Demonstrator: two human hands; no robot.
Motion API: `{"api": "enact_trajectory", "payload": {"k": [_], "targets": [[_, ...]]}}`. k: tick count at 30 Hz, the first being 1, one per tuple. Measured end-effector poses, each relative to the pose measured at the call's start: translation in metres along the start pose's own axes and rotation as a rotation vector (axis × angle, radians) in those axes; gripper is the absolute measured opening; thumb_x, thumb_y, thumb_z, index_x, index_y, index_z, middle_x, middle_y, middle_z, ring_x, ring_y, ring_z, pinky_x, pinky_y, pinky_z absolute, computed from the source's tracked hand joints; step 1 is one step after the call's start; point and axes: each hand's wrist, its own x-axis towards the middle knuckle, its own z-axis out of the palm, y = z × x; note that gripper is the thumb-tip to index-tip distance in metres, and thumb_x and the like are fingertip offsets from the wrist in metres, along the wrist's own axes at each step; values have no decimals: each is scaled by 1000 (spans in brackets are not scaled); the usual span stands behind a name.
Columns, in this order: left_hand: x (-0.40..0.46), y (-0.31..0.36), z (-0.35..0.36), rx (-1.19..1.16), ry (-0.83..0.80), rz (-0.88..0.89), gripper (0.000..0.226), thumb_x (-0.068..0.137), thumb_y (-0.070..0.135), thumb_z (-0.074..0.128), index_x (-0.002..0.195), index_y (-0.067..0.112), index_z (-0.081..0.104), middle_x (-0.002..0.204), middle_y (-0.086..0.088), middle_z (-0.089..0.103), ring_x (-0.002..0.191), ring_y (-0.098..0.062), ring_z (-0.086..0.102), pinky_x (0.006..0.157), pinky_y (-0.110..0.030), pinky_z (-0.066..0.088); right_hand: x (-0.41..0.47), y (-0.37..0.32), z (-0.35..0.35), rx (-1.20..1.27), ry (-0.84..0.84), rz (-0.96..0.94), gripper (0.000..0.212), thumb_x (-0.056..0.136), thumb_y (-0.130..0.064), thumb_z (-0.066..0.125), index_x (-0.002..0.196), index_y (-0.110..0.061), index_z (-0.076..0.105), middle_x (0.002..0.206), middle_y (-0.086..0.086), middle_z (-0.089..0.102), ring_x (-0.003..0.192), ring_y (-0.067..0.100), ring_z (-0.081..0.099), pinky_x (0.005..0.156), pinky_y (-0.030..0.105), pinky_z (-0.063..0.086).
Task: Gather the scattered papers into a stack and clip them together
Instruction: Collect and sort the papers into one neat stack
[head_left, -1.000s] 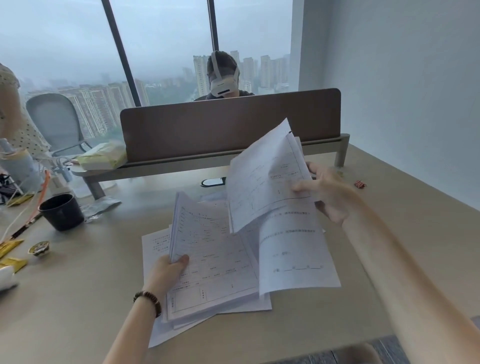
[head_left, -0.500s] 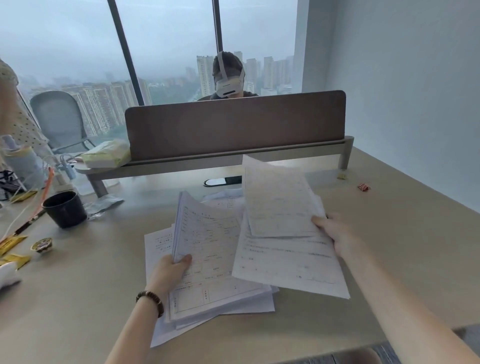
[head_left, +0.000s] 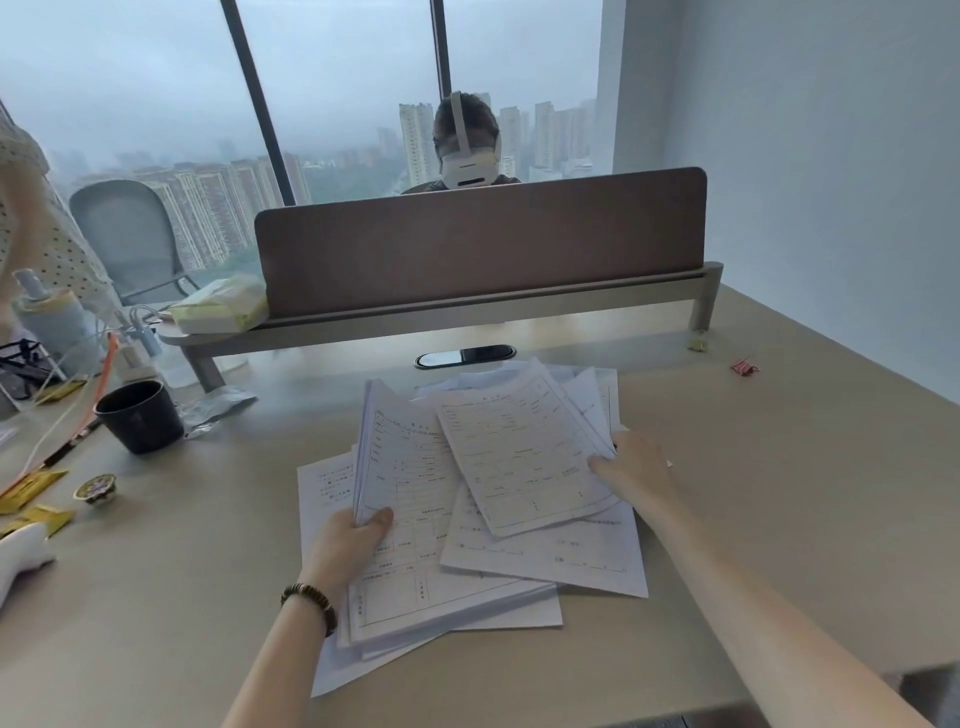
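The printed papers (head_left: 415, 499) lie fanned and askew; the left hand (head_left: 347, 545) grips one sheaf, the right hand (head_left: 631, 467) pinches a sheet (head_left: 519, 452). A black cup (head_left: 139, 415) stands well left.

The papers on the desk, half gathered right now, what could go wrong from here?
1. The papers lie fanned at different angles; squaring them while the left hand pinches only one edge could crease corners.
2. The right hand holds its top sheet loosely, so it may slide off.
3. The red binder clip sits far right; reaching for it may loosen the stack.
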Motion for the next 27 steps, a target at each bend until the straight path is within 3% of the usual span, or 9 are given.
{"api": "enact_trajectory", "payload": {"k": [2, 5, 9, 13, 17, 19, 22, 24, 27], "targets": [[-1, 1, 1, -19, 3, -3, 12, 93, 27, 65, 87, 17, 69, 91, -8, 76, 87, -30, 72, 87, -48, 58, 3, -2, -1, 69, 2, 14, 16, 85, -12, 66, 90, 4, 69, 87, 15, 72, 84, 33, 68, 59, 30, 41], [-1, 1, 2, -30, -8, 3, 12, 94, 24, 64, 86, 16, 70, 88, -8, 76, 86, -30, 73, 86, -48, 59, 6, -1, -6, 207, -10, 86, 18, 86, -10, 69, 103, -6, 72, 95, 10, 75, 90, 29, 71, 81, 39, 59], [-3, 2, 2, -24, -6, 4, 13, 94, 25, 64, 87, 15, 69, 86, -8, 77, 82, -29, 73, 83, -47, 60, 4, 0, -10, 336, -46, 110, 17, 89, -4, 69, 92, -20, 66, 83, -3, 69, 75, 14, 67, 65, 28, 57], [-3, 3, 2, -22, -7, -1, 14, 94, 26, 64, 90, 13, 70, 86, -8, 77, 82, -29, 74, 82, -48, 60, 6, 3, -8, 347, -30, 133, 14, 88, -8, 71, 85, -22, 67, 84, 0, 71, 82, 22, 70, 82, 41, 59], [-4, 2, 1, -15, -13, -5, 17, 94, 26, 63, 89, 13, 72, 85, -8, 78, 80, -29, 75, 82, -48, 60, 7, 6, -11, 380, 27, 151, 15, 89, -11, 70, 83, -25, 67, 84, -2, 71, 78, 20, 69, 77, 37, 58], [-4, 2, 1, -11, -15, -4, 17, 94, 27, 63, 89, 13, 72, 85, -7, 78, 80, -29, 75, 81, -48, 60, 8, 8, -13, 439, 61, 196, 11, 88, -11, 73, 90, -18, 64, 91, 4, 70, 81, 24, 69, 78, 39, 59], [-3, 1, 0, -21, -27, -13, 16, 94, 28, 64, 92, 14, 71, 87, -7, 78, 82, -29, 75, 82, -50, 60, 9, 12, -19, 593, 53, 288, 35, 85, -7, 78, 114, -8, 59, 100, 12, 68, 84, 30, 68, 76, 43, 59], [-4, 1, -1, -18, -33, -15, 16, 94, 28, 64, 93, 14, 71, 88, -7, 79, 82, -29, 75, 81, -50, 61, 8, 13, -26, 682, 5, 328, 29, 85, -2, 77, 111, -1, 64, 97, 17, 70, 77, 29, 68, 65, 37, 56], [-5, 2, 0, -25, -31, -2, 15, 95, 27, 63, 94, 13, 71, 89, -8, 78, 83, -30, 75, 81, -49, 61, 6, 16, -33, 701, -23, 366, 19, 85, -2, 77, 102, 3, 69, 99, 23, 72, 76, 29, 69, 64, 37, 56]]}}
